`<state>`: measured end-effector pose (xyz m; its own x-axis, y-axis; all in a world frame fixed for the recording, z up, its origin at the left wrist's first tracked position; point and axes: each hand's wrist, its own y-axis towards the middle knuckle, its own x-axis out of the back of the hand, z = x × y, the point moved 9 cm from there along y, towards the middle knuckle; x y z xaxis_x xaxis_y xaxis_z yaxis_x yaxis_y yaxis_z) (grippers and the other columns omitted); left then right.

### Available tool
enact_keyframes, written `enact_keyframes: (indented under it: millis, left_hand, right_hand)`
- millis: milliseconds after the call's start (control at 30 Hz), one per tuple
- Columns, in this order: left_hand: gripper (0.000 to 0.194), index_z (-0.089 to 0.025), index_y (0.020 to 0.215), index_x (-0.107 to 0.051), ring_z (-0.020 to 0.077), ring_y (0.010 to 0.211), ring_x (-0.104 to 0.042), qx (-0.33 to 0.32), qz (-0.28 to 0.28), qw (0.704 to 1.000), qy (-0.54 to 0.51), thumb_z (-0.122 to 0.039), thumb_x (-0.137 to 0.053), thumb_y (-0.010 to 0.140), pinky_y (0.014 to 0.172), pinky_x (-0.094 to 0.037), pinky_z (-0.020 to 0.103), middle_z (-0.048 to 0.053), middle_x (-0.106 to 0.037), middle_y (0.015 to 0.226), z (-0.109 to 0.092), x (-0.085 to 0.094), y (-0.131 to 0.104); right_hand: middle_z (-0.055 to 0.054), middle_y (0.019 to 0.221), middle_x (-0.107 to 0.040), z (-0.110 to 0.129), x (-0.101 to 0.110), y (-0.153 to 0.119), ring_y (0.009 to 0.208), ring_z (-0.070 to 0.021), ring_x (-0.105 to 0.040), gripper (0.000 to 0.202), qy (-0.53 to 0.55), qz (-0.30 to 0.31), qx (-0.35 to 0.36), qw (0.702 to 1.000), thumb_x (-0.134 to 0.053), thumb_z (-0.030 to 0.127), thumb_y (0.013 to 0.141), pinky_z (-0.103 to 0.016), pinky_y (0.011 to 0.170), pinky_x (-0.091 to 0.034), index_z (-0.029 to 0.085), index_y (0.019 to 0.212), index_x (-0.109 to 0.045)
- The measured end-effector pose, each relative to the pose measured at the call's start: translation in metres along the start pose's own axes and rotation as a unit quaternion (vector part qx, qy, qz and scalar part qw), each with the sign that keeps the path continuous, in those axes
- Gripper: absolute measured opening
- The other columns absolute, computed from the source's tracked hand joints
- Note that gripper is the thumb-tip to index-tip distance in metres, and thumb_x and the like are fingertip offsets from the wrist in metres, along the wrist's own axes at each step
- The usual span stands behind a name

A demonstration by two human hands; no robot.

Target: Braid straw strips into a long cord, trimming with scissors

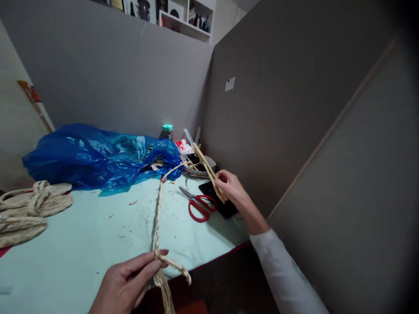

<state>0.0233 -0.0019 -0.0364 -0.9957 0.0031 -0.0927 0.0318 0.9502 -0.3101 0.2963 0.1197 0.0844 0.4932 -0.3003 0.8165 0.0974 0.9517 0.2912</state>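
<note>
My left hand pinches a twisted cord of pale dried fibre near the table's front edge. From the pinch the cord runs away across the table towards the blue bag, and loose strands hang below it. My right hand is closed on a flat, straw-coloured strip of dried leaf, held up at a slant above a black flat object. Red-handled scissors lie between the two hands, blades pointing away to the left.
A crumpled blue plastic bag spreads over the back left. Woven fibre slippers lie at the left edge. A jar with a green lid and a basket stand at the back. Grey partitions enclose the table.
</note>
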Motion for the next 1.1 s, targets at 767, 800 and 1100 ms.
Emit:
enact_keyframes:
  millis: [767,800,1100]
  left_hand:
    - [0.03,-0.015,0.097,-0.067,0.0039,0.043,-0.036,-0.091,0.013,0.996,0.012,-0.032,-0.071,0.072,0.041,-0.025,0.018,-0.004,-0.059,0.064,-0.017,-0.006,-0.017]
    - [0.027,-0.015,0.094,-0.068,0.0046,0.045,-0.039,-0.097,0.015,0.995,0.024,-0.031,-0.07,0.073,0.042,-0.027,0.019,-0.003,-0.061,0.066,-0.018,-0.007,-0.017]
    - [0.017,-0.015,0.08,-0.068,0.0133,0.063,-0.057,-0.115,0.059,0.989,0.073,-0.032,-0.063,0.078,0.062,-0.044,0.024,-0.001,-0.062,0.068,-0.025,-0.016,-0.018]
  right_hand:
    - [0.004,0.063,-0.049,0.093,-0.08,-0.157,0.056,-0.0118,-0.042,0.009,0.229,0.127,0.083,0.961,-0.052,0.021,0.077,-0.025,0.057,-0.031,0.021,0.074,-0.043]
    - [0.004,0.065,-0.049,0.095,-0.079,-0.159,0.056,-0.0118,-0.042,0.009,0.224,0.121,0.095,0.962,-0.051,0.02,0.077,-0.025,0.058,-0.031,0.021,0.075,-0.042]
    - [0.005,0.066,-0.041,0.079,-0.086,-0.157,0.059,-0.0095,-0.039,0.011,0.419,0.226,0.03,0.879,-0.053,0.024,0.08,-0.022,0.056,-0.033,0.019,0.073,-0.045]
